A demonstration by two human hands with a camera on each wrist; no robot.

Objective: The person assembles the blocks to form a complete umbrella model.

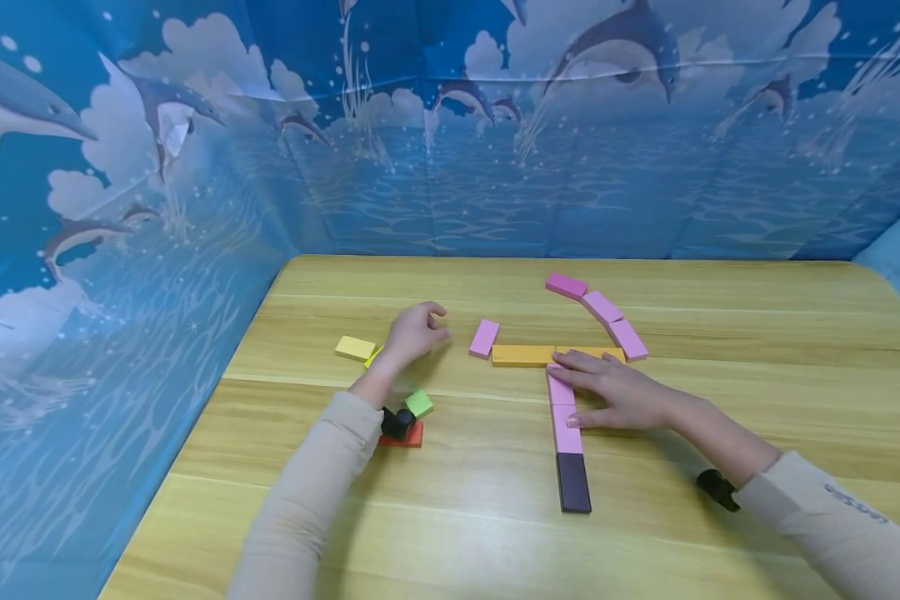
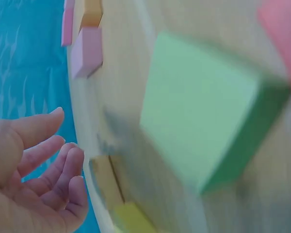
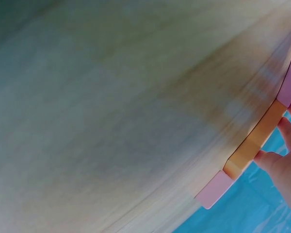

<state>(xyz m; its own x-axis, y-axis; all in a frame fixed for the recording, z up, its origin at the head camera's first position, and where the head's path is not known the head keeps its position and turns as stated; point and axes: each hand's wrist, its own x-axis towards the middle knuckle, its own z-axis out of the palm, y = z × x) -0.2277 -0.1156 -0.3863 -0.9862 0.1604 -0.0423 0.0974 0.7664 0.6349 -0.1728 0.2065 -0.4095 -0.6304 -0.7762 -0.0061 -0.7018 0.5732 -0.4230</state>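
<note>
The left hand (image 1: 415,336) hung loose, empty, left of the orange blocks (image 1: 522,357) (wrist partly hiding a bright yellow block (image 1: 372,357)); the right hand (image 1: 621,390), gripping nothing, partly covered the orange ones.

L sleeve (image 1: 288,508): long, pale beige / off-wht., matte fabric w/ soft creases along forearm; L cuff (image 1: 356,418) ends approx. at wrist. R sleeve (image 1: 870,546): same col., also long, w/ R cuff (image 1: 769,492) fairly wide. Dk. lettering (image 1: 855,503) in a slanted row nr. R cuff, too sm. to read. L wrist cam (image 1: 398,423): blk., blocky w/ a rounded knob-like part, just beside cuff. R wrist cam (image 1: 717,489): blk. too, roundish, partly hidden. L grip (image 1: 414,333) & R grip (image 1: 618,387): both bare, w/ nails visible.
</note>
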